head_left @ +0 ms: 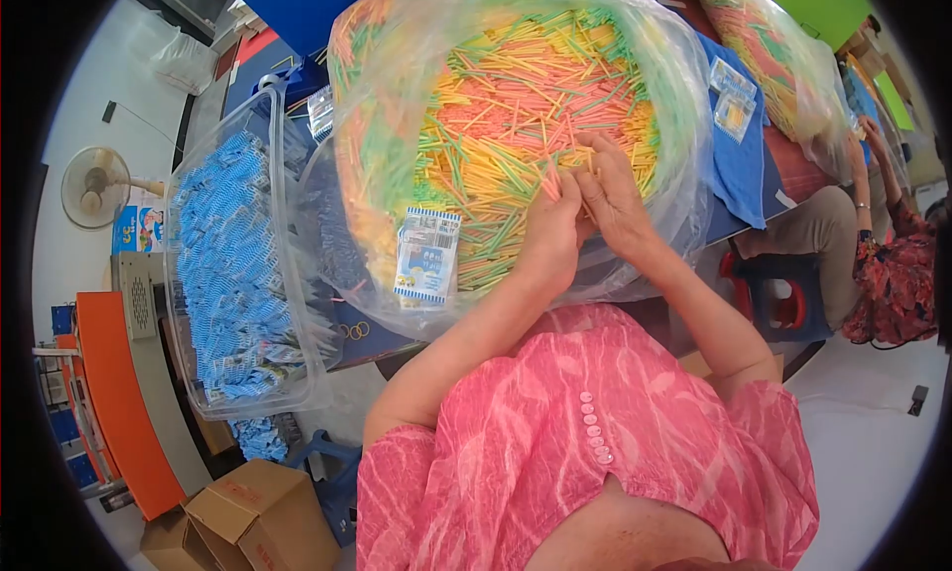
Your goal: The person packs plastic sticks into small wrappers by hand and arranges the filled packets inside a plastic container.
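A large clear plastic bag [684, 125] stands open in front of me, full of thin pink, yellow and green sticks [545, 85]. Over its near part my left hand [551, 236] is closed around a few sticks, with pink ends [551, 182] showing above the fingers. Close beside it, my right hand [617, 196] has its fingers bent in a pinch at some yellowish sticks; how many is hidden. A blue-and-white printed packet [427, 256] lies on the bag's near left side, apart from both hands.
At left, a clear plastic bin [297, 373] holds many blue-striped packets [228, 253]. Rubber bands [354, 330] lie on the table. Right are a blue cloth [739, 179] with packets, another bag of sticks [764, 65] and a seated person [892, 273]. Cardboard boxes [263, 511] stand below left.
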